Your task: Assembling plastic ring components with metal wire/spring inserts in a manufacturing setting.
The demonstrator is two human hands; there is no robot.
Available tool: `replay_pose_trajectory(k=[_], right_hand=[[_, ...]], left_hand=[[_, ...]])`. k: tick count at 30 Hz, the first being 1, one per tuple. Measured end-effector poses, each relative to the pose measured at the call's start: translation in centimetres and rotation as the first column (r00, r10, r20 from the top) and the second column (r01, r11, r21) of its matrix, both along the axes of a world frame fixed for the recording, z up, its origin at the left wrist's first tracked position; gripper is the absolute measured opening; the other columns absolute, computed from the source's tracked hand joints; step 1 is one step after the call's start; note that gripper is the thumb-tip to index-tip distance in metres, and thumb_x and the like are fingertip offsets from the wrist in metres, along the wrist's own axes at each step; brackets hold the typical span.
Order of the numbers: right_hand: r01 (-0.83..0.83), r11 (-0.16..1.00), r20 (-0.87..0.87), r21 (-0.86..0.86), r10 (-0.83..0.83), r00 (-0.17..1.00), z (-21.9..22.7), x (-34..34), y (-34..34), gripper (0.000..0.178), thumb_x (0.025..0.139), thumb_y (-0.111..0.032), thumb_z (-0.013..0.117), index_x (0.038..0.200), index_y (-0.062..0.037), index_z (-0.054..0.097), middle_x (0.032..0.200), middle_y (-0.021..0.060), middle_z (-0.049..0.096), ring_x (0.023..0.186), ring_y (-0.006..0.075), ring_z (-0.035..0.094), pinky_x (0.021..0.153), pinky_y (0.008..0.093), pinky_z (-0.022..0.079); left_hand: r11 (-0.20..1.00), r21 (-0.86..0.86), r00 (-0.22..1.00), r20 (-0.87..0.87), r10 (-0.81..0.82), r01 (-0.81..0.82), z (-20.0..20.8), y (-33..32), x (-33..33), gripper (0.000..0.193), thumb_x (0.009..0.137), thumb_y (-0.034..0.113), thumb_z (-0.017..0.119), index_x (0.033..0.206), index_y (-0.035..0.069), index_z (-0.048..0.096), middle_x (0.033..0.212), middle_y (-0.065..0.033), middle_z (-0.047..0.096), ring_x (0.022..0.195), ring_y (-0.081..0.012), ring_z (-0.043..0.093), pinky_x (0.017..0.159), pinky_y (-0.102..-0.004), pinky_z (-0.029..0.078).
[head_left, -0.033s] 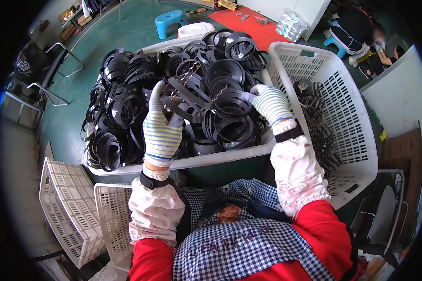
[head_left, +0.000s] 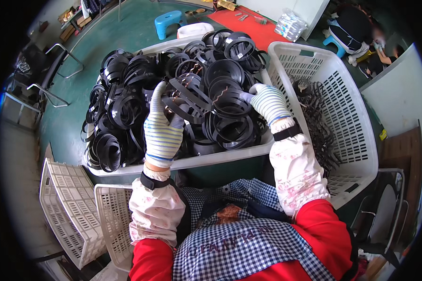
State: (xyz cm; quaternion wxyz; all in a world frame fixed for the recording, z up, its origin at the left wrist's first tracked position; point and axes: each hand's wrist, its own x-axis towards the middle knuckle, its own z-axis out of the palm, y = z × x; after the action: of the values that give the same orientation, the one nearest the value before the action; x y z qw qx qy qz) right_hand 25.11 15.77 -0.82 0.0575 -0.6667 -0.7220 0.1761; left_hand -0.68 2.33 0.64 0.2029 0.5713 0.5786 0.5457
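Observation:
A heap of black rings (head_left: 126, 110) fills a wide white tray (head_left: 211, 160) in front of me. My left hand (head_left: 162, 133), in a striped white glove, grips a few tilted black rings (head_left: 190, 100) with its fingers curled around their left side. Brown wavy strips (head_left: 215, 96) show among the rings between my hands. My right hand (head_left: 268, 104), gloved alike, is closed at the right edge of a stack of black rings (head_left: 230, 105); its fingertips are partly hidden there.
A tall white slotted basket (head_left: 344, 110) holding dark curled strips (head_left: 316, 126) stands against the tray's right side. More white baskets (head_left: 70, 201) are at the lower left. Beyond the tray are a blue stool (head_left: 168, 22) and a red mat (head_left: 241, 23). Other people (head_left: 354, 28) sit at the far right.

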Motion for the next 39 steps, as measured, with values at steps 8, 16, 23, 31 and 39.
replay_pose_trajectory(k=[8, 16, 23, 31, 39], right_hand=[[-0.057, 0.998, -0.020, -0.003, 0.057, 0.998, 0.2, -0.7, -0.1, 0.047, 0.080, -0.049, 0.077, 0.108, -0.0110, 0.072, 0.105, 0.0170, 0.072, 0.103, 0.0315, 0.067, 0.093, 0.0418, 0.051], [-0.029, 0.956, -0.143, 0.292, 0.073, 0.987, -1.7, 0.1, 0.3, 0.032, 0.091, -0.038, 0.066, 0.107, -0.0103, 0.071, 0.102, 0.0191, 0.071, 0.098, 0.0373, 0.067, 0.089, 0.0444, 0.052], [0.069, 0.943, -0.319, 0.326, 0.041, 0.947, -1.1, -0.3, 0.0, 0.025, 0.093, -0.031, 0.063, 0.106, -0.0109, 0.069, 0.096, 0.0193, 0.071, 0.092, 0.0394, 0.067, 0.082, 0.0460, 0.053], [0.154, 0.822, -0.566, 0.549, 0.230, 0.791, 1.9, -1.9, -3.2, 0.019, 0.094, -0.023, 0.065, 0.103, -0.0078, 0.069, 0.085, 0.0179, 0.071, 0.078, 0.0321, 0.070, 0.069, 0.0394, 0.055], [0.100, 0.719, -0.566, 0.688, 0.445, 0.694, 3.8, -2.8, -6.4, 0.015, 0.086, -0.015, 0.075, 0.097, -0.0045, 0.071, 0.075, 0.0092, 0.069, 0.063, 0.0197, 0.064, 0.060, 0.0306, 0.050]], left_hand=[[0.998, 0.026, 0.988, -0.147, -0.053, 0.057, -0.1, -0.3, 0.2, 0.064, 0.092, 0.006, 0.068, 0.149, 0.008, 0.038, 0.102, -0.0078, 0.071, 0.088, -0.0117, 0.068, 0.078, -0.0255, 0.056], [0.992, 0.015, 0.992, -0.012, -0.127, 0.128, 0.2, -0.4, 1.0, 0.064, 0.092, 0.007, 0.069, 0.148, 0.009, 0.038, 0.104, -0.0085, 0.070, 0.091, -0.0125, 0.067, 0.078, -0.0263, 0.056], [0.990, -0.019, 0.990, -0.007, -0.140, 0.139, 0.2, -0.7, 1.4, 0.067, 0.090, -0.001, 0.065, 0.149, 0.007, 0.036, 0.102, -0.0101, 0.071, 0.087, -0.0157, 0.069, 0.079, -0.0282, 0.056], [0.991, 0.031, 0.951, -0.287, -0.117, 0.131, 0.2, -0.7, 1.8, 0.069, 0.090, 0.004, 0.068, 0.151, 0.010, 0.036, 0.097, -0.0084, 0.071, 0.082, -0.0195, 0.069, 0.075, -0.0296, 0.054], [0.988, 0.025, 0.958, -0.249, -0.144, 0.156, -0.8, -0.4, 1.6, 0.071, 0.090, 0.006, 0.069, 0.152, 0.010, 0.034, 0.094, -0.0088, 0.069, 0.081, -0.0203, 0.068, 0.077, -0.0305, 0.054]])
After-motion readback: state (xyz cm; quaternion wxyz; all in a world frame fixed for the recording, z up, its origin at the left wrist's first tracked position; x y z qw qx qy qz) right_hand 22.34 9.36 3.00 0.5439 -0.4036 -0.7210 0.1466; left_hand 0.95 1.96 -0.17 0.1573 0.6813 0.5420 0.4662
